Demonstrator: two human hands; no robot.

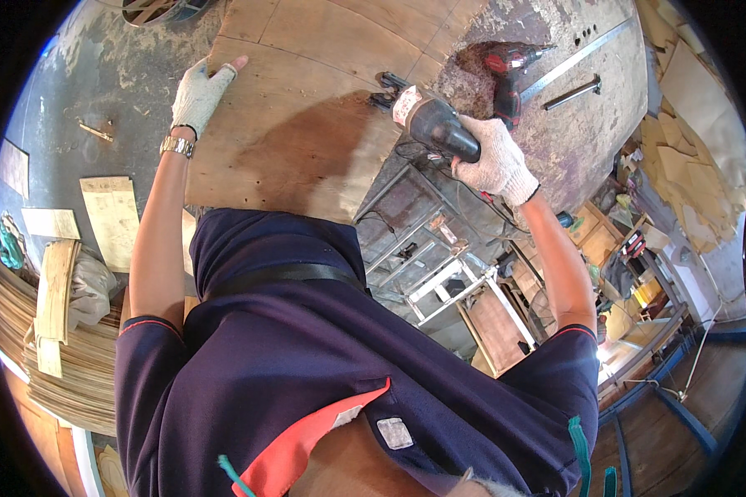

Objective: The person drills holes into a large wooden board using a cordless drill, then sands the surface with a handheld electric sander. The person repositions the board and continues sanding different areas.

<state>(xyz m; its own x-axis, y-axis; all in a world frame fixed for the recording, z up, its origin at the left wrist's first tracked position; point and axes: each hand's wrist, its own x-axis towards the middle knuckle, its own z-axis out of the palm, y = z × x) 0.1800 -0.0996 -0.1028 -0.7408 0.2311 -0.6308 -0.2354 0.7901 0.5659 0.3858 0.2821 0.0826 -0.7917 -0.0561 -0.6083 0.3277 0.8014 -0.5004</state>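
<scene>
My left hand (201,98), in a white knit glove with a bare fingertip, grips the left edge of a brown plywood sheet (282,74) marked with pencil lines. My gloved right hand (493,163) is closed around a black corded power tool (439,128) with a pale label, likely a jigsaw, held at the sheet's right edge. Its black foot reaches over the plywood. Just beyond it, a red-and-black cordless drill (506,87) lies on a worn surface, beside a long metal rule (576,58) and a dark metal bar (572,91).
A worn dark table (54,95) with loose offcuts (106,215) is at left, above stacked thin sheets (75,398). A metal frame (435,282) and the tool's cable sit lower, right of my body. Cluttered shelving and tan sheets (684,174) line the far right.
</scene>
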